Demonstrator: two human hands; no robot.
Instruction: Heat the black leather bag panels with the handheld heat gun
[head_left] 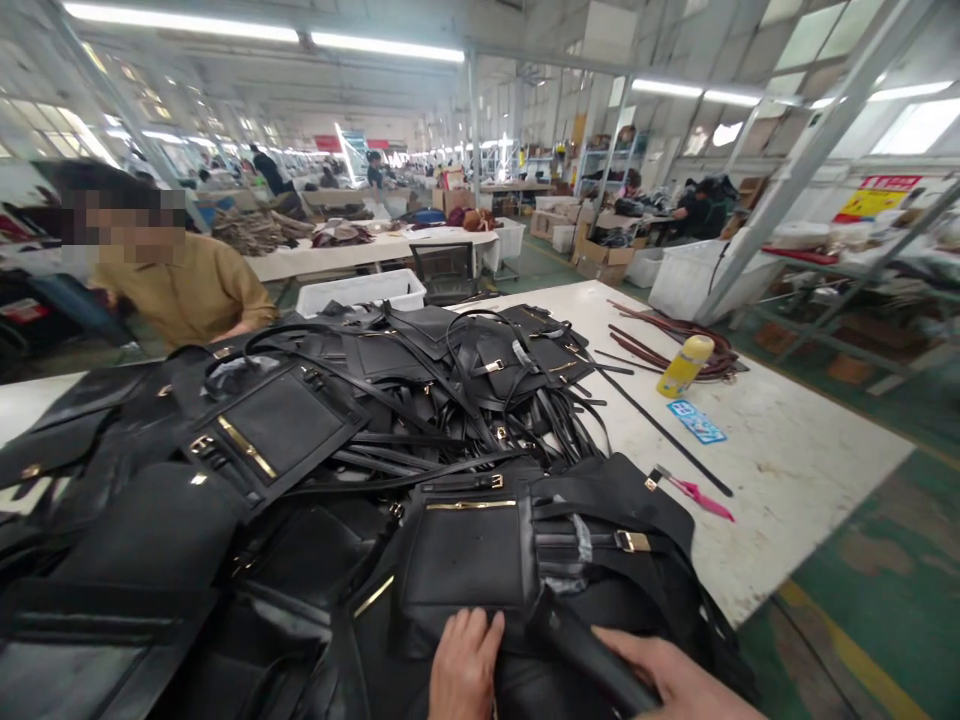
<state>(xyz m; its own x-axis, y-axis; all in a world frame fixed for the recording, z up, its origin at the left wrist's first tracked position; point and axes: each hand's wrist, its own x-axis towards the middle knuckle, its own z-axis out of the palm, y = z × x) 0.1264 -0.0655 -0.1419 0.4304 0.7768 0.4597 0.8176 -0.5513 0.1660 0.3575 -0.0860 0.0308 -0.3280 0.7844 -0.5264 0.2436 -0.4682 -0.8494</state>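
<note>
Black leather bags with gold zips and buckles cover most of the work table. In front of me lies one black bag [465, 550], its zipped front pocket facing up. My left hand [466, 662] is closed on the bag's material just below that pocket, with the fingertips pressed together. To its right, my right hand [667, 675] grips a dark, folded leather flap [589, 645]; part of the grip is cut off by the lower frame edge. Right of the pocket, a wrapped strap with a gold buckle [634, 541] lies across the bag.
A heap of black straps [450, 425] lies mid-table. On the pale tabletop [795, 480] are brown straps [645, 345], a yellow bottle [685, 366], a blue-and-white card [697, 421] and a pink-handled tool [705, 498]. A person in a tan shirt [202, 285] is beyond the bags at left.
</note>
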